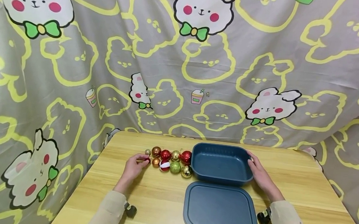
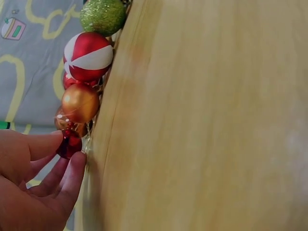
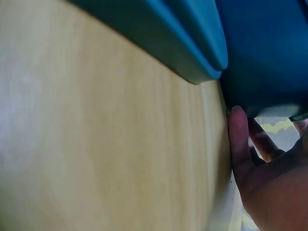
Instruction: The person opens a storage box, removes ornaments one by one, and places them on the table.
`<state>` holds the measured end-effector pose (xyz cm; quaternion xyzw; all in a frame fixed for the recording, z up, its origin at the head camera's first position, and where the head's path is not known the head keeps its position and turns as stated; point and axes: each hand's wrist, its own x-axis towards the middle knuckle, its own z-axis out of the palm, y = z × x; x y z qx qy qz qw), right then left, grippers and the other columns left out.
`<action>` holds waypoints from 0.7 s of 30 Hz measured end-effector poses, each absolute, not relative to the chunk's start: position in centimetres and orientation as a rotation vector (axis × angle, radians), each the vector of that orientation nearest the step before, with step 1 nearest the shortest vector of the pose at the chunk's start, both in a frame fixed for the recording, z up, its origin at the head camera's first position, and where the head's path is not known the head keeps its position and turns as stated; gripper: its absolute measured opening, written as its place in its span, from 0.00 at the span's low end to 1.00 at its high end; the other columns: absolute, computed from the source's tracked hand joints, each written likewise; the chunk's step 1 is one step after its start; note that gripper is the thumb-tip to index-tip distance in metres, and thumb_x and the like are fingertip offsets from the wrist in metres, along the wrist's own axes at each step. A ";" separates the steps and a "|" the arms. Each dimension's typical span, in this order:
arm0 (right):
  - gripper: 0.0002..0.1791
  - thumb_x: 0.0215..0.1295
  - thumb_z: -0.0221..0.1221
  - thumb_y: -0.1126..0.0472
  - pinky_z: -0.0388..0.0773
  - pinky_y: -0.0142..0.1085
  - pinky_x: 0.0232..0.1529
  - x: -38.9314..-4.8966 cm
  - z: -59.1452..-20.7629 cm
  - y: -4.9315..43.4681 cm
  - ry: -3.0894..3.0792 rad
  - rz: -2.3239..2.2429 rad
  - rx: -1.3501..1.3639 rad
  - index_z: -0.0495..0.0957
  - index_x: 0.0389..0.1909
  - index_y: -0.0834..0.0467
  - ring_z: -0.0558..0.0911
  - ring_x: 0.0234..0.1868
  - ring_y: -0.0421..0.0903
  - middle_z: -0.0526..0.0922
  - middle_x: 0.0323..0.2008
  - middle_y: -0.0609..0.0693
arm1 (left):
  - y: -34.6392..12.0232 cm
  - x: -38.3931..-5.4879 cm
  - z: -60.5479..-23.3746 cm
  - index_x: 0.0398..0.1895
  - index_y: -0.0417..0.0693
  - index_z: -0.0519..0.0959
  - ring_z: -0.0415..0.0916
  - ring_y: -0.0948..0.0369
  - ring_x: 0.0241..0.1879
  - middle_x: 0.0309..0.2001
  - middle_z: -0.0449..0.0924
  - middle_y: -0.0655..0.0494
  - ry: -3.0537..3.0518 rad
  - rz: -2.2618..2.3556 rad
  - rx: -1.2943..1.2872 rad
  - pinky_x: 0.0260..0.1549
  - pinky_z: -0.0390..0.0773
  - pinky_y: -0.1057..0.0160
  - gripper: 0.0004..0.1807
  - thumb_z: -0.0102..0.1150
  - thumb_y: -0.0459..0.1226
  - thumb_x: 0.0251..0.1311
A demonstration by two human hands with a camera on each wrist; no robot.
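Note:
My left hand (image 1: 133,166) pinches a small dark red ornament ball (image 2: 70,144) between thumb and fingers, at the left end of two rows of Christmas balls. Beside it are a copper-orange ball (image 2: 80,103), a red-and-white ball (image 1: 164,165) and a glittery green ball (image 1: 175,167). Behind these sit a small pale gold ball (image 1: 148,152), a bronze ball (image 1: 156,151) and a red glitter ball (image 1: 186,157). My right hand (image 1: 261,174) rests against the right end of a dark blue box (image 1: 221,180), its fingers touching the wall. Nothing shows inside the box.
A dark blue lid (image 1: 222,211) lies flat in front of the box on the wooden table (image 1: 155,206). A patterned curtain (image 1: 183,66) hangs behind the table's far edge and along its sides.

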<state>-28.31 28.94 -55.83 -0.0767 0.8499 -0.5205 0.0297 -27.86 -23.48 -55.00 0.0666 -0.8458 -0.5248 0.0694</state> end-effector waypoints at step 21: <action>0.34 0.87 0.35 0.46 0.47 0.73 0.75 -28.5 -56.0 29.0 2.631 -1.597 -0.223 0.44 0.84 0.56 0.47 0.79 0.75 0.43 0.81 0.70 | -23.8 -27.9 -55.4 0.52 0.39 0.84 0.81 0.49 0.50 0.50 0.84 0.41 -2.643 -1.516 0.175 0.50 0.79 0.58 0.12 0.66 0.31 0.67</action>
